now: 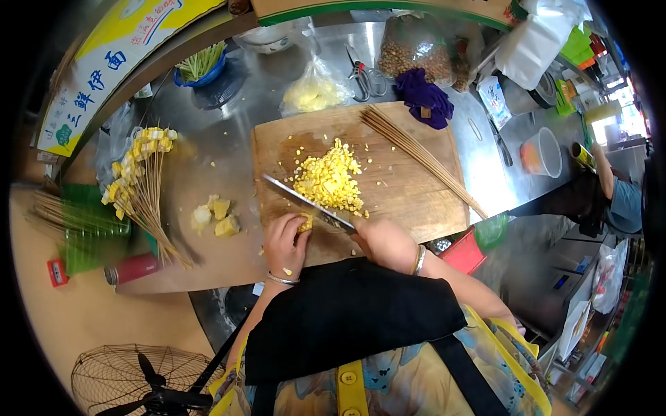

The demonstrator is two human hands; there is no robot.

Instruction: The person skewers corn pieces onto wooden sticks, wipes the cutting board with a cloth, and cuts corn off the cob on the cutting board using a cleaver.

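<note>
At the front left of the wooden cutting board (pixel 409 166), my left hand (pixel 284 246) has its fingers closed on a small yellow corn piece (pixel 305 223). My right hand (pixel 385 243) grips a knife (pixel 305 201), whose blade slants up and left, close beside the corn piece. Behind the blade lies a heap of cut corn kernels (pixel 329 175). A row of thin wooden sticks (pixel 423 159) rests along the board's right side. Several pale yellow chunks (pixel 225 225) sit on the metal table left of the board.
Skewered pieces (pixel 142 156) lie at the left, near a red bottle (pixel 132 269). Behind the board are a plastic bag (pixel 316 87), scissors (pixel 361 73) and a purple cloth (pixel 424 97). A clear tub (pixel 541 152) stands right. Another person (pixel 621 197) is at the far right.
</note>
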